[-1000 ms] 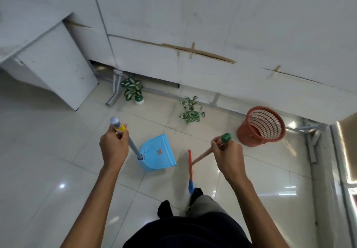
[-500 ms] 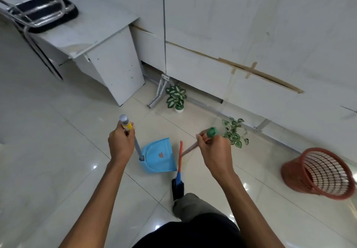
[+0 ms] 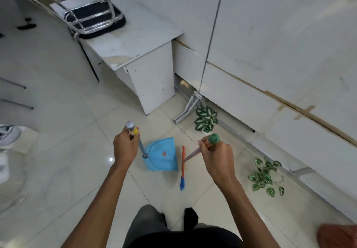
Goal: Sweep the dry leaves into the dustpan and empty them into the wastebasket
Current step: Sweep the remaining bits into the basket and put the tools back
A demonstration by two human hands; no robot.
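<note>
1. Gripping the top of a long handle just below its yellow band, the left hand [image 3: 124, 147] has its fingers wrapped closed round the shaft.
2. Dustpan [image 3: 163, 156]: light blue plastic with a small red mark on the pan. It sits on the floor tiles at the foot of that handle, straight ahead of the person's feet.
3. Right hand [image 3: 217, 156]: closed round the broom handle just under its green end cap [image 3: 214, 138].
4. Broom [image 3: 183, 162]: thin orange head with a blue tip, seen edge-on just right of the dustpan and not quite touching it.
5. Leaves [image 3: 265, 177]: a loose green-and-white sprig on the floor near its wall edge, to the right of the broom and well apart from the dustpan.
6. Potted plant [image 3: 205, 119]: similar leaves in a white pot, close to the wall edge beside a metal bracket [image 3: 188, 108].
7. Wastebasket [image 3: 338, 236]: reddish-brown and blurred, cut off at the lower right.
8. Bench [image 3: 139, 41]: white, in the far corner, with a folded chair [image 3: 92, 17] on top.
9. Open room: bare tiles run left of the dustpan and between the broom and the leaves.
</note>
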